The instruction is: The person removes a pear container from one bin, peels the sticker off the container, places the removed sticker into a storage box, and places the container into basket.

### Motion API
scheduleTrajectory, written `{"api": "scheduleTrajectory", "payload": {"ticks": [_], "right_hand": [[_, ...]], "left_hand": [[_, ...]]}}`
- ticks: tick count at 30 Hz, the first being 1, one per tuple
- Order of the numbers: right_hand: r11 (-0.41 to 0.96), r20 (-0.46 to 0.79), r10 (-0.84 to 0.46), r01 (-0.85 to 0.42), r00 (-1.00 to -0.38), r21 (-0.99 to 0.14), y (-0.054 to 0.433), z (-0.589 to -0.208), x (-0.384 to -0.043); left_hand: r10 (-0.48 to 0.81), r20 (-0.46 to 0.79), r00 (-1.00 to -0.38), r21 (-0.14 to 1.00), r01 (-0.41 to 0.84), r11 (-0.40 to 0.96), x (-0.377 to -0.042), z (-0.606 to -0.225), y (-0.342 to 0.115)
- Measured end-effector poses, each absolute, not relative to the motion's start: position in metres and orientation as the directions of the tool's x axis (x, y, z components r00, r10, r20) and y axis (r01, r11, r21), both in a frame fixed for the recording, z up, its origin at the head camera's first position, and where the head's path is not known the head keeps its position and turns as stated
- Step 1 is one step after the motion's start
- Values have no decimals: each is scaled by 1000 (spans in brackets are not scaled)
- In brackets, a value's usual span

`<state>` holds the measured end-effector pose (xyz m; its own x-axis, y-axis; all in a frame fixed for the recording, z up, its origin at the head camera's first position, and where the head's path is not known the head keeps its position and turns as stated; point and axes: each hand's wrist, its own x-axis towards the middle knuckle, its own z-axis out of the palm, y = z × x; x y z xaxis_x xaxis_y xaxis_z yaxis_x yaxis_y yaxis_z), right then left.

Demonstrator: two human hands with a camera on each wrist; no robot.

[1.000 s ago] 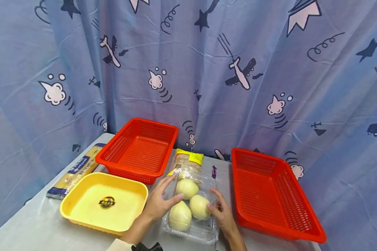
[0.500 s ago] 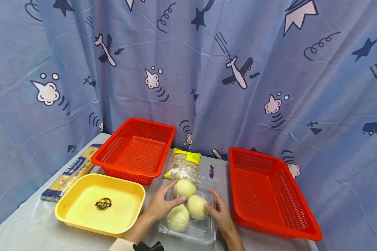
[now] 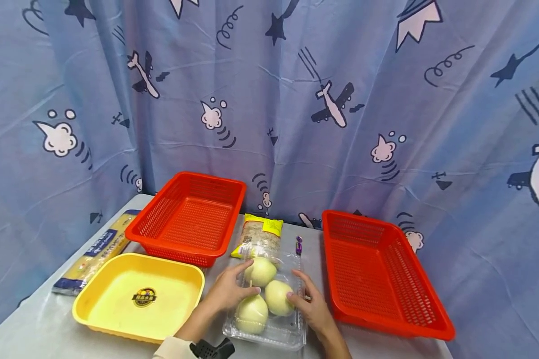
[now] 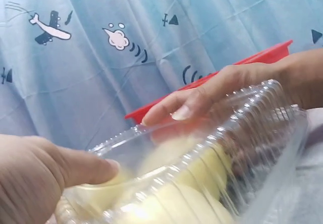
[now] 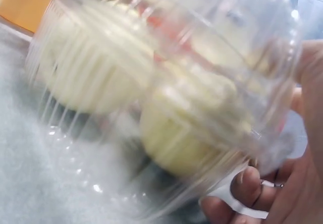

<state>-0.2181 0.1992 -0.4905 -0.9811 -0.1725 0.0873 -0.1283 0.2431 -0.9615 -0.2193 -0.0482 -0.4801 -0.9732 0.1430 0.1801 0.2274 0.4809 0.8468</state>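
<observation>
A clear plastic clamshell box [image 3: 280,333] lies near the middle front of the table in the head view, holding three pale yellow-green, pear-like fruits [image 3: 251,315]. My left hand [image 3: 226,291] grips its left side, thumb over the top. On the right side my right hand [image 3: 315,308] holds the box, thumb on top near a fruit. The left wrist view shows the left thumb [image 4: 86,166] pressing the ridged rim. In the right wrist view, the right fingers [image 5: 247,183] curl beside and below the box edge; that view is blurred.
Red plastic baskets stand at the back left [image 3: 139,233] and at the right [image 3: 334,299]. A yellow tray [image 3: 117,319] is left of the box, beside a long pasta-like packet [image 3: 94,254]. Behind the box lie a yellow-topped bag [image 3: 260,234] and a purple-wrapped candy [image 3: 299,245].
The head view has swung slightly, so everything sits a little further left. Both hands keep hold of the box, which has hardly moved against the table.
</observation>
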Motion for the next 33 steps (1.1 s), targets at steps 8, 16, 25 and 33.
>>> {"api": "scheduleTrajectory", "payload": {"ticks": [8,16,25,33], "right_hand": [[311,-36,-193,-26,-981,-950,202,-483,-220],[364,-42,-207,-37,-977,-931,203,-471,-217],[461,-71,-196,-28,-978,-887,200,-441,-207],[516,-61,-197,-50,-979,-855,195,-410,-201]], "left_hand": [[158,120,-980,826,187,531,-221,-470,-50],[213,90,-973,813,195,548,-219,-458,-51],[276,30,-961,829,178,529,-214,-435,-54],[325,-7,-946,849,167,502,-211,-406,-62]]}}
